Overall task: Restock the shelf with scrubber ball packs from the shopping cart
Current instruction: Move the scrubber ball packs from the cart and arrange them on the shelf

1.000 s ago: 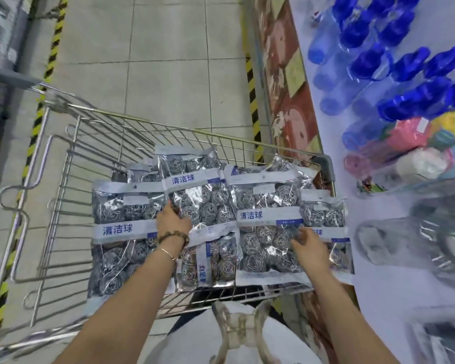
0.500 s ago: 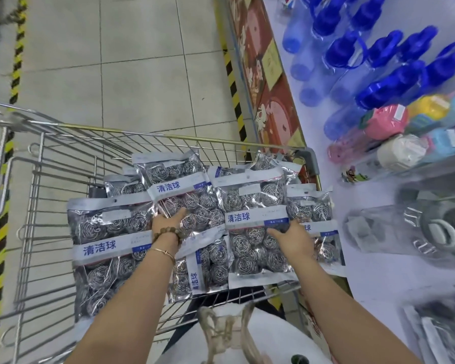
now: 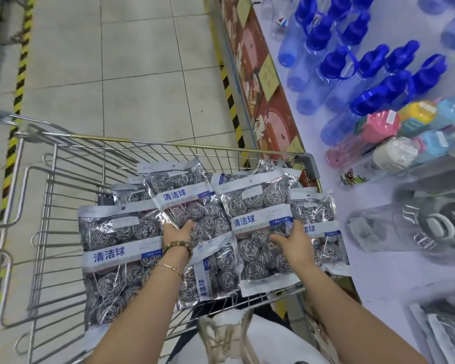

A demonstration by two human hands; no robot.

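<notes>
Several silver scrubber ball packs with blue-and-white labels lie overlapping in the wire shopping cart (image 3: 168, 145). My left hand (image 3: 176, 232) grips the lower edge of the tilted middle pack (image 3: 187, 203), thumb on top and fingers hidden beneath. My right hand (image 3: 292, 244) holds the neighbouring pack (image 3: 255, 222), thumb spread over its front and fingers at its right edge with the tips hidden. A large pack (image 3: 116, 250) lies to the left and another pack (image 3: 315, 214) at the cart's right side. The white shelf (image 3: 365, 274) runs along the right.
Blue bottles (image 3: 373, 72) and pastel-lidded bottles (image 3: 394, 151) stand on the shelf, with clear bottles (image 3: 418, 229) closer in. The cart's right rim sits close to the shelf edge. Tiled floor with yellow-black hazard tape (image 3: 229, 88) lies ahead. A bag strap (image 3: 221, 334) hangs at my front.
Both hands have stayed on the same two packs, with the left hand reaching slightly further onto the middle pack's lower edge. The view has swung, bringing more of the shelf into sight.
</notes>
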